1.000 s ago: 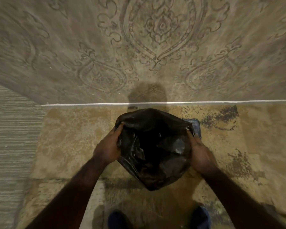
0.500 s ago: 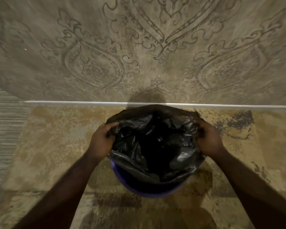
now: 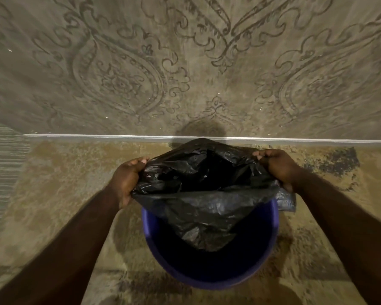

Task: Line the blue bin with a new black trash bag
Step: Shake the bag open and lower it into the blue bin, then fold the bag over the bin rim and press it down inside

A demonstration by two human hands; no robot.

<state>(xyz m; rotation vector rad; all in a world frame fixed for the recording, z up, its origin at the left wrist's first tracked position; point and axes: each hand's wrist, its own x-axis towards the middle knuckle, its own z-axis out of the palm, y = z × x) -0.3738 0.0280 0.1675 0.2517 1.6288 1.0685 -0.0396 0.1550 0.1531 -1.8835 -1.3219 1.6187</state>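
Bag first: the crinkled black plastic trash bag (image 3: 204, 201) now hangs with its mouth stretched wide between the two hands and its bottom drooping into the round blue plastic bin (image 3: 209, 256). A second ago the bag bulged over the bin and hid nearly all of it; half a second ago only a sliver of blue showed beneath. Now the near half of the rim and the dark inside are exposed, so the mouth has been lifted and pulled toward the far side.

The left hand (image 3: 128, 179) is clamped on the bag's edge at one side, fingers curled over the plastic; the right hand (image 3: 277, 166) pinches the opposite edge the same way. Between the grips the near lip sags slack across the opening, and a flap of plastic spills outside the rim just below the right hand.

This likely means the bag is seated inside but not yet cuffed; the edge probably has to be folded over the rim all round. The bin stands on mottled tan carpet (image 3: 59, 190), close to the patterned wall (image 3: 189, 62).
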